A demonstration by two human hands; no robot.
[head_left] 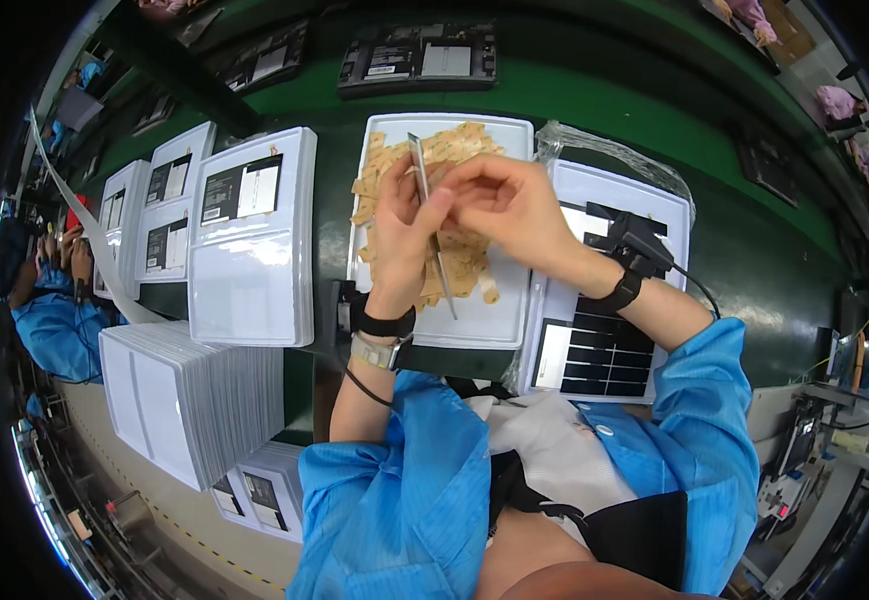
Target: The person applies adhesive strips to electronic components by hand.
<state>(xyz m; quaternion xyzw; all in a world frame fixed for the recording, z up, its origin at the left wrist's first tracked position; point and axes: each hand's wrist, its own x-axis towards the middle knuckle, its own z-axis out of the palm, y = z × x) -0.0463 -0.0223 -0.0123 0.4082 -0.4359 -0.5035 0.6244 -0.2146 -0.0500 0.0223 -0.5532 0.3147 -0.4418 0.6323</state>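
Note:
My left hand (401, 225) is closed around a thin flat panel (443, 270), held up on edge so that its faces barely show. Close against it, my right hand (506, 205) has its thumb and fingers pinched together. Whatever lies between those right fingertips is too small or hidden to make out. Below both hands, many small tan paper-like pieces (469, 270) are heaped in a white tray (494, 330).
To the right, a plastic-wrapped white tray (679, 215) holds black flat packs (609, 355). Stacked trays (254, 290) with labelled black-and-white packs (241, 192) stand left, above a tall stack of white trays (194, 400). Another pack tray (419, 60) lies beyond. A co-worker in blue (54, 320) sits far left.

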